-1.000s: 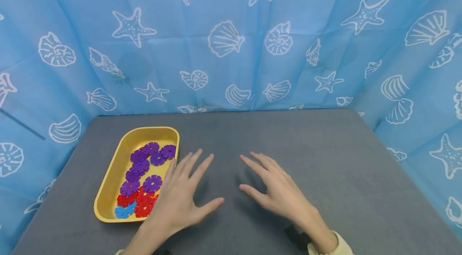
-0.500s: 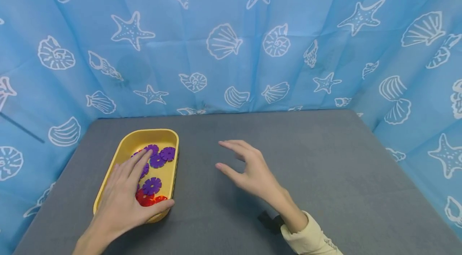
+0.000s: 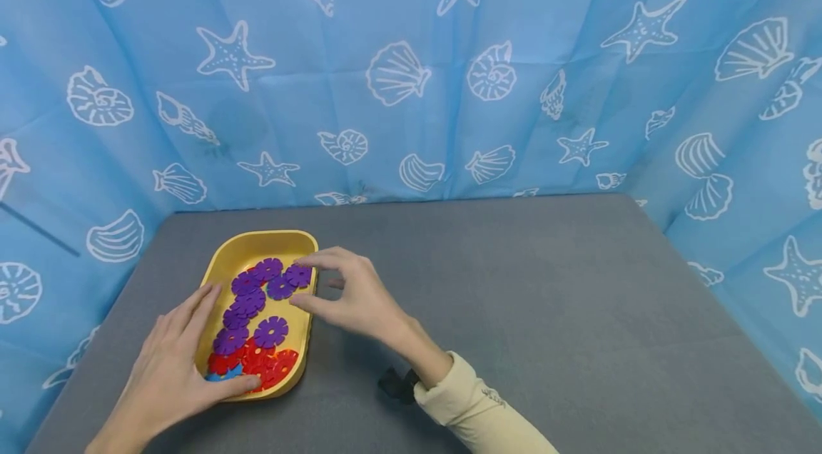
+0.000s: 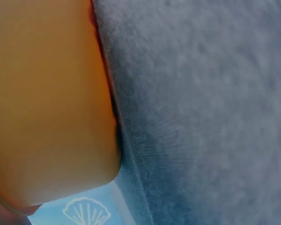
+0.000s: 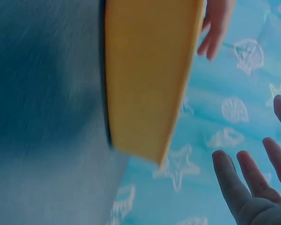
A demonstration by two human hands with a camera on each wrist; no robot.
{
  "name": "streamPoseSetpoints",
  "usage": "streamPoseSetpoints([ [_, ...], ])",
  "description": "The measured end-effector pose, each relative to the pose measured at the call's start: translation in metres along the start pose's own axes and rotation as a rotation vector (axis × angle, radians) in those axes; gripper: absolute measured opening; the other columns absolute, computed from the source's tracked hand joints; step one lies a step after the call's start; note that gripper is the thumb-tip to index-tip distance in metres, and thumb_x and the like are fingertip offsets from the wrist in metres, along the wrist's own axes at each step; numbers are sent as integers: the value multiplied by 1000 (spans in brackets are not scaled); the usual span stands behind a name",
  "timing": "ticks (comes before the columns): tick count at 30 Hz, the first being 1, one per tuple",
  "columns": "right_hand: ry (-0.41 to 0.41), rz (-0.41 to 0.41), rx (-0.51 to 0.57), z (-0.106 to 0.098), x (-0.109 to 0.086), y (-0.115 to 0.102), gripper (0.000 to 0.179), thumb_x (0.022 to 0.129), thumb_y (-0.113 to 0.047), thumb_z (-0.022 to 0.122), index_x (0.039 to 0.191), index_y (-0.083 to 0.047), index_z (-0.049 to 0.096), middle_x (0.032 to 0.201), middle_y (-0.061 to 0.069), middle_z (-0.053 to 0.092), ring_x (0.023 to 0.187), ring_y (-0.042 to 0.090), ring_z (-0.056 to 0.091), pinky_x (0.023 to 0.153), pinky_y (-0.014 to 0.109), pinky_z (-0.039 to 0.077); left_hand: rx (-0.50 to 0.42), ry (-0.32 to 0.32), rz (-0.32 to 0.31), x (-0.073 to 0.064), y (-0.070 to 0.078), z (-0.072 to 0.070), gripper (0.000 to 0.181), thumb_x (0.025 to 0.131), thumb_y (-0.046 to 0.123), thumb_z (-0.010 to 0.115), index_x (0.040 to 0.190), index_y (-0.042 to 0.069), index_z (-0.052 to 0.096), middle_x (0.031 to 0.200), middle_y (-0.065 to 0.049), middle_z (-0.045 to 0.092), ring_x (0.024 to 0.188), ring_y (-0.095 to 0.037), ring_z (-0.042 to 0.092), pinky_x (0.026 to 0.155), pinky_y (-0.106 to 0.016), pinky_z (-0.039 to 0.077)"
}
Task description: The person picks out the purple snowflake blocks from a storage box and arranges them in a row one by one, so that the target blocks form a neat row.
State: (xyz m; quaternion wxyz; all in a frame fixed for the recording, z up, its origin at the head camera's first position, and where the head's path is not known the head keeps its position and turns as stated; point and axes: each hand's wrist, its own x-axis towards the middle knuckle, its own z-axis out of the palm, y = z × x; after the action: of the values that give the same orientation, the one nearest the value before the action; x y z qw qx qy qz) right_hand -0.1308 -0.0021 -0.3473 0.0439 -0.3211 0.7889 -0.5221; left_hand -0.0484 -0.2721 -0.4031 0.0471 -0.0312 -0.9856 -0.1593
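Note:
A yellow tray (image 3: 263, 245) holds flower-shaped plastic discs: purple discs (image 3: 270, 331), red discs (image 3: 257, 357) and a partly covered blue disc (image 3: 218, 374). My left hand (image 3: 170, 361) lies along the tray's left rim, fingers extended and thumb across the near edge. In the left wrist view, the tray's outer wall (image 4: 51, 93) fills the left side. My right hand (image 3: 362, 297) reaches over the right rim, thumb and index finger apart on either side of a purple disc (image 3: 299, 275). Spread fingers of the right hand (image 5: 257, 201) show beside the tray in the right wrist view.
The tray stands on the left part of a grey cloth-covered table (image 3: 514, 297). Behind it and along both sides hangs a blue curtain (image 3: 437, 118) with white shells and starfish. A black strap-like thing (image 3: 397, 384) is below my right wrist.
My left hand has moved left, over the tray and then to its left rim. My right hand has moved left from mid-table to over the tray's right side.

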Motion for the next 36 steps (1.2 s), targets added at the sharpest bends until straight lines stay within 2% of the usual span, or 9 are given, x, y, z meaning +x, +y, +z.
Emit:
streamPoseSetpoints([
  [6,-97,24,-39,38,16,0,46,89,-25,81,133,-13,68,127,2,70,116,8,68,88,14,56,26,-50,-21,0,-8,2,143,62,73,83,166,11,6,163,-28,20,134,-54,27,100,-84,30],
  [12,-134,165,179,71,25,3,44,87,-21,83,129,-12,71,129,0,72,115,12,71,81,12,56,30,-121,-50,-1,-23,3,145,66,73,80,164,4,-3,165,-32,10,134,-59,24,100,-84,32],
  [14,-124,182,181,79,28,4,43,86,-20,83,127,-12,72,127,1,74,112,12,73,80,11,56,23,-150,-62,-1,-27,3,146,68,73,79,163,2,-7,164,-35,10,133,-61,24,98,-84,35],
  [21,-139,247,-35,94,38,2,43,81,-22,88,122,-15,76,119,-4,77,99,4,72,72,7,52,-19,-242,-119,2,-29,3,145,73,72,76,160,-1,-14,157,-40,20,129,-62,31,85,-82,45],
  [24,-163,347,-98,98,42,0,38,79,-19,89,116,-21,79,95,-7,78,67,2,64,56,12,49,-26,-263,-139,2,-30,2,144,75,72,75,160,-1,-16,156,-41,21,128,-62,33,82,-81,46],
  [26,-171,416,-138,102,45,-1,35,78,-16,90,111,-22,81,88,-8,75,56,4,53,50,17,46,-27,-267,-146,2,-30,2,144,75,72,75,160,-1,-17,156,-41,21,127,-61,35,81,-81,46],
  [28,-177,469,-211,106,48,-3,32,77,-15,90,107,-23,82,88,-10,73,61,5,52,53,19,48,-27,-267,-148,2,-30,1,144,75,72,74,160,0,-17,155,-41,22,127,-61,36,80,-80,47],
  [33,-151,522,-392,115,51,-4,30,73,-14,92,99,-27,83,107,-17,73,108,1,55,83,18,51,-36,-259,-151,2,-28,2,145,74,73,74,160,1,-17,154,-39,24,126,-59,38,80,-78,49],
  [36,-151,531,-337,114,51,-4,33,75,-5,89,100,-25,83,107,-15,74,94,3,57,69,17,53,-39,-255,-154,1,-28,2,145,74,73,75,160,1,-17,155,-39,23,126,-59,38,81,-78,49],
])
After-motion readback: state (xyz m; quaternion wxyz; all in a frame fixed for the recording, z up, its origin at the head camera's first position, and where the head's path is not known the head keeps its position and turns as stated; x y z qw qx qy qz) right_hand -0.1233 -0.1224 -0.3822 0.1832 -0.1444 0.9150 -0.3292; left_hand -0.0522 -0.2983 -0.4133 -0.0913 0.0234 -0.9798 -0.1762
